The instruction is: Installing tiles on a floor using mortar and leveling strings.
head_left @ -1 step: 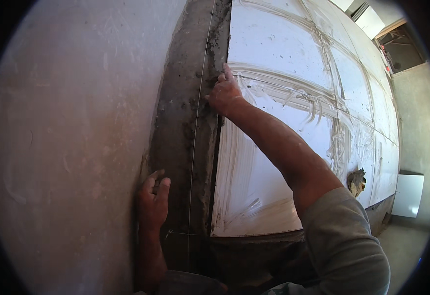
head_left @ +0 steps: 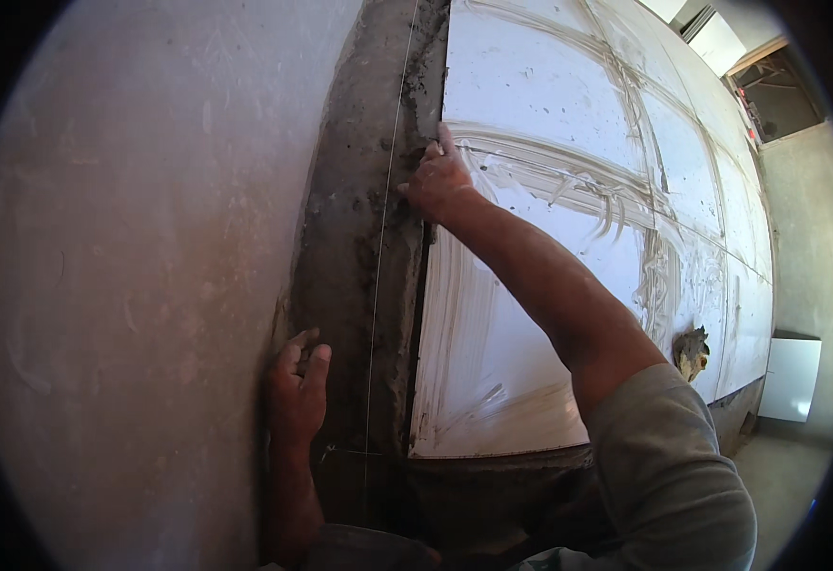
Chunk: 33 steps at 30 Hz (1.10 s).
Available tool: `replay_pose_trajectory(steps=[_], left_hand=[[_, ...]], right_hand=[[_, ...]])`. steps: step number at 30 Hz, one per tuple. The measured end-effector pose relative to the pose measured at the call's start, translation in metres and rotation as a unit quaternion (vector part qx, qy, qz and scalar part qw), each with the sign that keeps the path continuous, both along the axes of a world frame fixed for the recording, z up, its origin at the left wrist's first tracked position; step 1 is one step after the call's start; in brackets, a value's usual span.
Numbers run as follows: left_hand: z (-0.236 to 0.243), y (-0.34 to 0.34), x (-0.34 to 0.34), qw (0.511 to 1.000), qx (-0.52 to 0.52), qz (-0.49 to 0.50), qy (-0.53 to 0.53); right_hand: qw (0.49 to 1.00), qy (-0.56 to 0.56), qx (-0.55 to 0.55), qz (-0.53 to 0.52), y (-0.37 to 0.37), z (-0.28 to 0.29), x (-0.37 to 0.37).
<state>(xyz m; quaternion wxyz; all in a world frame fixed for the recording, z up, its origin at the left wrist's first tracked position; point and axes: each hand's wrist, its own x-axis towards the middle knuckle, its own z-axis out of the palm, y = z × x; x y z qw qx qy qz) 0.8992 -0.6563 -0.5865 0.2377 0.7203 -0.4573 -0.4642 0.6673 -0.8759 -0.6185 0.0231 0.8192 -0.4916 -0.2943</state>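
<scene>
My right hand (head_left: 438, 183) reaches up to the left edge of a large white tile (head_left: 493, 343). Its thumb is on the mortar side and its fingers on the tile's face, so it grips that edge. The tiles are smeared with wiped white streaks. A strip of dark grey mortar (head_left: 345, 276) runs up the wall between the tiles and the bare plaster wall (head_left: 150, 247). A thin string line (head_left: 383, 238) hangs down over the strip. My left hand (head_left: 295, 390) rests lower down at the strip's left edge, its fingers curled against the plaster with nothing seen in them.
More white tiles (head_left: 683, 143) cover the wall to the right. A lump of mortar (head_left: 691, 350) sticks to the tiled face low on the right. A white panel (head_left: 790, 376) leans at the far right, and a dark opening (head_left: 778, 95) shows above.
</scene>
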Motion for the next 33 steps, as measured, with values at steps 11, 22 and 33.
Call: replay_pose_trajectory(steps=[11,22,33], left_hand=[[-0.007,0.003,0.005,0.998,-0.049,-0.024,-0.022],[-0.011,0.005,0.004,0.996,-0.078,-0.024,-0.041],[-0.009,0.006,0.003,0.998,-0.050,-0.021,-0.026]], right_hand=[[0.921,-0.308,-0.136,-0.195,0.012,-0.035,-0.036],[0.927,-0.288,-0.138,-0.199,0.017,-0.035,-0.026],[0.917,-0.301,-0.159,-0.206,0.018,-0.040,-0.021]])
